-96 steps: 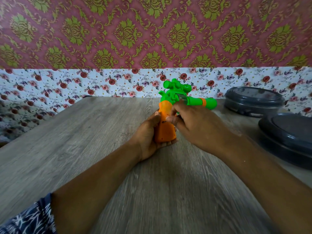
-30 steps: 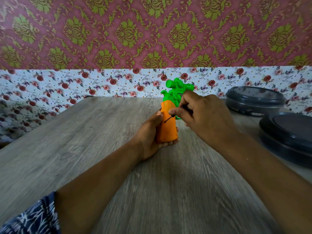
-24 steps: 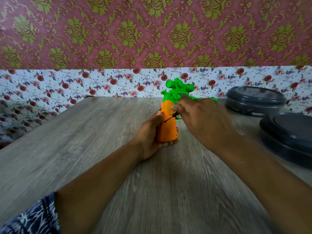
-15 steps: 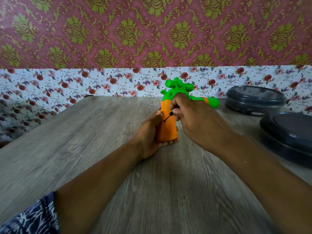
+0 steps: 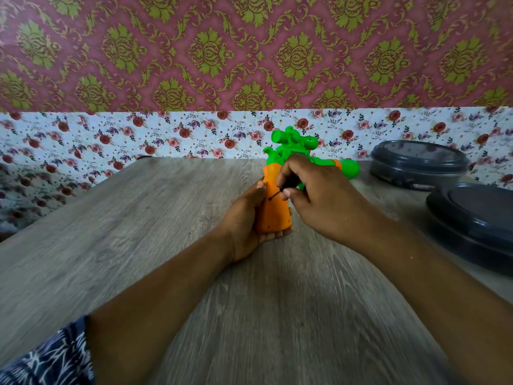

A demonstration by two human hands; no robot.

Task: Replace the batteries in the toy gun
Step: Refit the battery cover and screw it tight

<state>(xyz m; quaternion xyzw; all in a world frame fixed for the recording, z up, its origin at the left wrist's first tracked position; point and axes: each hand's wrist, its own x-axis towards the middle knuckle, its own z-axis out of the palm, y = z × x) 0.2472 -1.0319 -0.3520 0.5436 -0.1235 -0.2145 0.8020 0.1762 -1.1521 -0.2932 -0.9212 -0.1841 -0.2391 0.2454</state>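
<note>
The left hand wraps the orange grip of the gun above the table, keeping it steady with one flat side facing up. The right hand pinches a small screwdriver, its tip on that side, probably at the battery cover screw. Farther right lie two dark lids.

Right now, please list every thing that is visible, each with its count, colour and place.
toy gun: one, orange grip, green top, upright at table centre
screwdriver: one, black, tip against the orange grip
containers: two, dark grey, lidded, at right on table
table: one, grey wood grain
wallpaper: red-gold above, floral white below
sleeve: one, blue patterned, lower left
left hand: holds the grip
right hand: holds the screwdriver
</note>
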